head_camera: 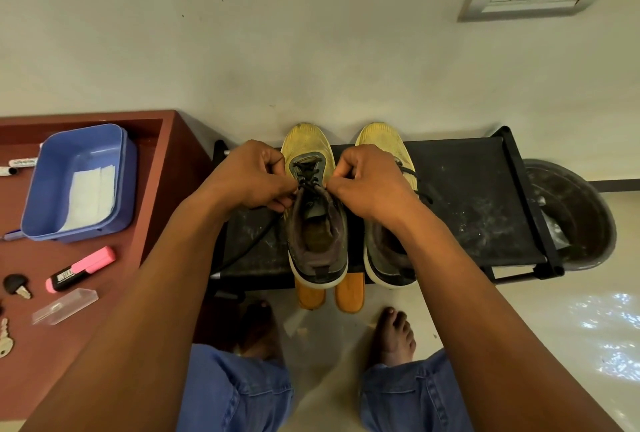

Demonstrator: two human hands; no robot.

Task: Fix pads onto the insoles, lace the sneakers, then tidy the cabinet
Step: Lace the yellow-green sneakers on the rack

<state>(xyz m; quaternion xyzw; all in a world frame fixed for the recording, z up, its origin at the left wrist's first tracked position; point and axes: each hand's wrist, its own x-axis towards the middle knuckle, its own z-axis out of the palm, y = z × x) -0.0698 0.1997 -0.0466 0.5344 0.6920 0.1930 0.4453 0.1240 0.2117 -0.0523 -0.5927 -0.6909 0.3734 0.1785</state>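
Head view looked down on the left sneaker (316, 210), yellow at the toe and grey at the collar, standing upright on the top shelf of a black rack (478, 203) against the wall. A black lace (309, 178) ran across its upper eyelets, and both hands worked it — the left hand (252, 177) had its grip pinched on the lace at the shoe's left side, the right hand (372, 182) pinched it at the right side, fingers curled. From the left hand a loose length of lace trailed down over the shelf. Just beside it stood the right sneaker (388, 224), partly hidden under the right wrist, its own lace lying slack on the shelf. Two orange insoles (349, 296) poked out from beneath the shelf's near edge. On the brown tabletop (162, 168) to the left sat a blue tub (117, 189) holding white pads (90, 196), a pink highlighter (81, 269), a clear plastic case (65, 305) and keys (17, 286). A dark basin (581, 220) stood right of the rack.
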